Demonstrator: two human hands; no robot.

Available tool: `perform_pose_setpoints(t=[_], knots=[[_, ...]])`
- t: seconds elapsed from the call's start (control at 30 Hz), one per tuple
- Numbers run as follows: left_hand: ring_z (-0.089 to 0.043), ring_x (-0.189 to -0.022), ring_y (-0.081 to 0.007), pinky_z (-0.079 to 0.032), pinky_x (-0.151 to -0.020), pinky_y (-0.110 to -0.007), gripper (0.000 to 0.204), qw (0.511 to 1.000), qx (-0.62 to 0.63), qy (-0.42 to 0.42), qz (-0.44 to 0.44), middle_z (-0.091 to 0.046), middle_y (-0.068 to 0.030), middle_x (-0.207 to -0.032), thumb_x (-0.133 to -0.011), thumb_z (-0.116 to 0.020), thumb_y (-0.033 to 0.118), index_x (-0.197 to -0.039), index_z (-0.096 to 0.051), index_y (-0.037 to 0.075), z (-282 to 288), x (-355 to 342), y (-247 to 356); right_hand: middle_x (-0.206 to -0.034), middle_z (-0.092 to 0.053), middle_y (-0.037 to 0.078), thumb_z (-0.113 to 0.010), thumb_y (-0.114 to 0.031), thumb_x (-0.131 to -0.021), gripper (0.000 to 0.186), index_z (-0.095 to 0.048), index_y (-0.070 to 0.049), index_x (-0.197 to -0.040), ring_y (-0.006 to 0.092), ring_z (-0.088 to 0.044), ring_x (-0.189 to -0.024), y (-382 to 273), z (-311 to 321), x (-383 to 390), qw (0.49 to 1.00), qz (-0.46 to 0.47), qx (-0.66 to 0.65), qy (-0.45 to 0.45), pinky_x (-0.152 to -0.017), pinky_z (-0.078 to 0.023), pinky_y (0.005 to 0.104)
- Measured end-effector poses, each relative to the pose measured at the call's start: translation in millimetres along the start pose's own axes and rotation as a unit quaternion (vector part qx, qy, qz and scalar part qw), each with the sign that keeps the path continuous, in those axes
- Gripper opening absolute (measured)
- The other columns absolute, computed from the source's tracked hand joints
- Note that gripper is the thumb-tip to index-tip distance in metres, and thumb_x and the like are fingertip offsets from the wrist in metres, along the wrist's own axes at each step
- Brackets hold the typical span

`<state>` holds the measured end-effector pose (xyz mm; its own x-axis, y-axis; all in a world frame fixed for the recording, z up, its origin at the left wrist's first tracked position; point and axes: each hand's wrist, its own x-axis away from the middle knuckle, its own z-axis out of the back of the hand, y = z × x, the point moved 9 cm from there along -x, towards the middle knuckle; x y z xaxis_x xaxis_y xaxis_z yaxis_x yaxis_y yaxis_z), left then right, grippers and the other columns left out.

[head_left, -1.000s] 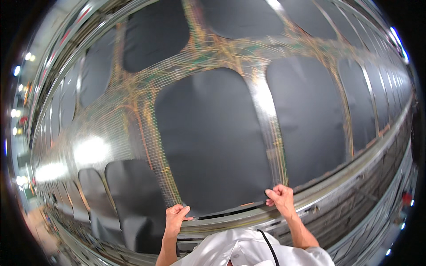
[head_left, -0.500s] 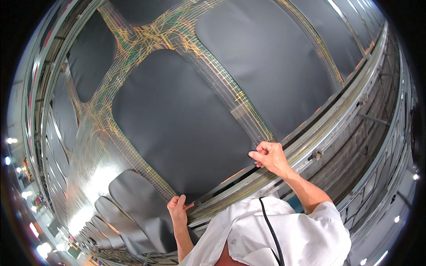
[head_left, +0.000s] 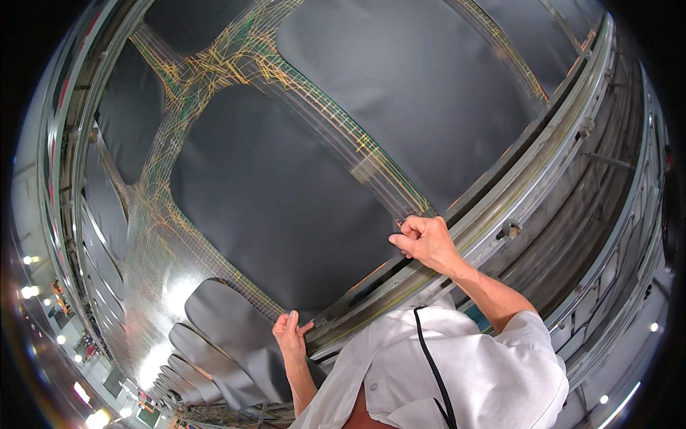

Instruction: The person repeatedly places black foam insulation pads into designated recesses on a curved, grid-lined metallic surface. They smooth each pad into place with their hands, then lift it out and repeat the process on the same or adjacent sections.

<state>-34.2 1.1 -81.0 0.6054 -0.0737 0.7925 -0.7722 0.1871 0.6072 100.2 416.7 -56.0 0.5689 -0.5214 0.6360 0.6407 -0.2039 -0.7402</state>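
Observation:
A large dark grey sheet (head_left: 279,193) with rounded corners lies before me, bordered by bands of fine yellow, green and orange lines. My left hand (head_left: 291,336) is at its near left corner, thumb and fingers closed on the edge where one lined band (head_left: 246,286) ends. Farther right, my right hand (head_left: 427,243) pinches the near edge beside the end of another lined band (head_left: 364,157). The fingertips partly cover what they grip. A small pale rectangular patch (head_left: 366,170) sits on that right band.
Another dark grey sheet (head_left: 400,79) lies beyond the right band. A metal rail (head_left: 500,214) with a knob (head_left: 510,229) runs along the near edge, curving up at right. Several overlapping grey flaps (head_left: 236,336) hang at lower left. A metal frame (head_left: 61,164) stands along the left side.
The lined bands and sheets have shifted a little to the left in view. My right hand has moved slightly left and up. Both hands keep their pinch on the edge.

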Motion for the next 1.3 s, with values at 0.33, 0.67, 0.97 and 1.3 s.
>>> perform_pose_setpoints(t=[0.33, 0.67, 0.97, 1.3], knots=[[-0.069, -0.064, -0.0174, -0.066, -0.059, -0.037, 0.015, 0.999, 0.043, -0.030, -0.012, -0.065, -0.0037, -0.075, -0.093, -0.064, 0.008, -0.080, -0.057, 0.006, 5, -4, -3, -0.050, -0.052, 0.003, -0.077, -0.014, -0.080, 0.025, -0.059, -0.001, -0.069, 0.0091, -0.049, -0.048, 0, 1, -1, 0.999, 0.039, 0.030, 0.009, -0.049, -0.042, 0.0287], [-0.054, -0.052, -0.0058, -0.065, -0.059, -0.038, 0.018, 1.000, 0.029, 0.006, -0.010, -0.051, 0.0040, -0.067, -0.093, -0.065, 0.007, -0.077, -0.056, 0.008, 1, 0, -1, -0.049, -0.053, 0.003, -0.076, -0.013, -0.081, 0.026, -0.059, -0.001, -0.067, 0.0082, -0.049, -0.047, -7, 3, -1, 0.995, 0.080, 0.058, 0.018, -0.048, -0.042, 0.0275], [-0.058, -0.055, -0.0099, -0.065, -0.062, -0.042, 0.020, 1.000, 0.017, 0.014, 0.005, -0.052, 0.0040, -0.066, -0.092, -0.066, 0.010, -0.074, -0.057, 0.008, 3, -1, -1, -0.051, -0.054, 0.008, -0.076, -0.016, -0.078, 0.024, -0.061, 0.000, -0.069, 0.0161, -0.050, -0.045, 2, -1, -1, 0.998, 0.049, 0.030, 0.016, -0.049, -0.043, 0.0322], [-0.064, -0.063, -0.0122, -0.064, -0.063, -0.038, 0.017, 1.000, 0.006, 0.023, 0.007, -0.059, 0.0007, -0.070, -0.091, -0.069, 0.012, -0.077, -0.061, 0.005, -4, 7, 6, -0.053, -0.057, 0.003, -0.077, -0.012, -0.081, 0.027, -0.057, 0.000, -0.067, 0.0074, -0.056, -0.050, -1, -5, 1, 1.000, 0.007, -0.009, -0.003, -0.047, -0.046, 0.0256]])
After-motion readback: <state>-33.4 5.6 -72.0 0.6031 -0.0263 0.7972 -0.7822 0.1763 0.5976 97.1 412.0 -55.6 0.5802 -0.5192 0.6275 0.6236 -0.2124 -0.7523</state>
